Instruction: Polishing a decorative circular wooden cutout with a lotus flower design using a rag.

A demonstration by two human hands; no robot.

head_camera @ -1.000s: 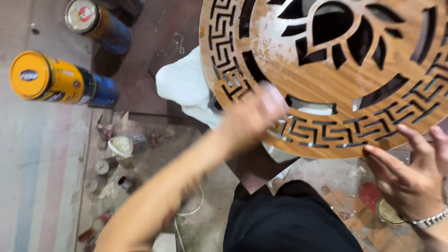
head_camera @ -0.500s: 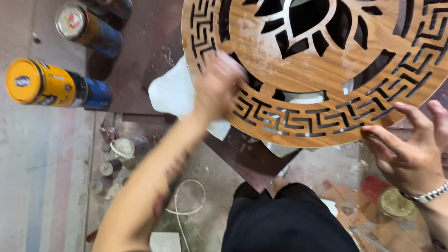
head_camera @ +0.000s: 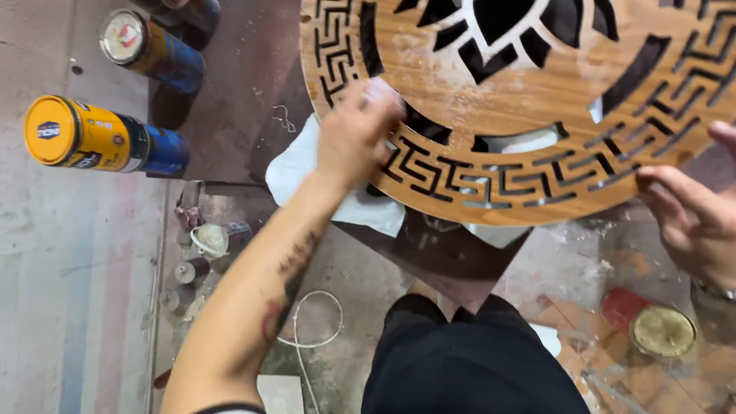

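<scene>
Left hand [head_camera: 354, 136] grip clenched on carved wooden disc [head_camera: 529, 107], right hand [head_camera: 694, 218] grasping its rim

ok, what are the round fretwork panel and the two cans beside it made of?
Round brown fretwork panel: looks like wood or wood-veneered board, with visible grain, clean cut-outs and pale dusty patches on a matt face. Yellow-and-blue can and the blue can with a pale lid: likely printed metal, glossy, with rolled rims. The left hand presses on the panel; the right hand grips its edge.
</scene>
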